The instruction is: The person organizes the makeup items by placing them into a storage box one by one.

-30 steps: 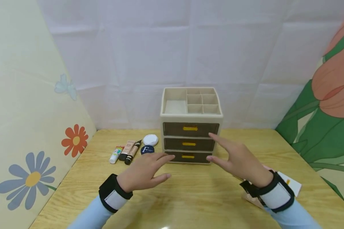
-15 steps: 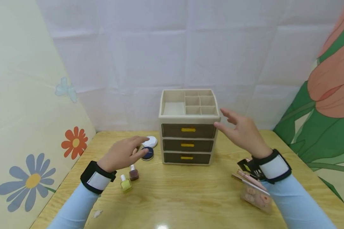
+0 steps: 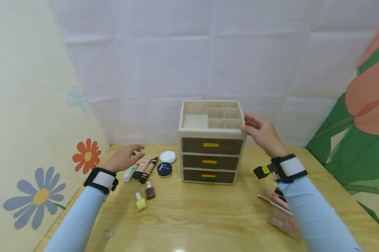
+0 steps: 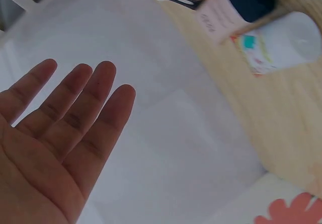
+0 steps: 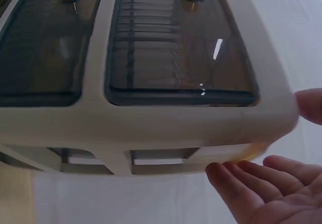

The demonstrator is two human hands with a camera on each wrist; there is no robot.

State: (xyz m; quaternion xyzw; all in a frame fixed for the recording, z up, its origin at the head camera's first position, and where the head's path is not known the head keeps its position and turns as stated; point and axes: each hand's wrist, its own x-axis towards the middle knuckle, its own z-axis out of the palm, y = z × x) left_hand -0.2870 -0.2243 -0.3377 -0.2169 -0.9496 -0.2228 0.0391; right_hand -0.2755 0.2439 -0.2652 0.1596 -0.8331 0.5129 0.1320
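A cream storage organizer with three dark drawers and yellow handles stands upright against the back cloth. My right hand is at its upper right corner, thumb by the front edge and fingers along the side. In the right wrist view, the fingertips meet the side wall, extended rather than curled. My left hand is raised at the left, holding nothing, its fingers loosely extended. Beside it lie a small white tube, a beige tube and a black-and-beige tube.
A white round compact and a navy one lie left of the organizer. Nearer are yellow and dark red nail polish bottles. A slim silver stick and a pinkish palette lie partly under the right forearm.
My left hand has moved left, away from the organizer, uncovering the nail polish bottles. My right hand has risen from in front of the drawers to the organizer's upper right side.
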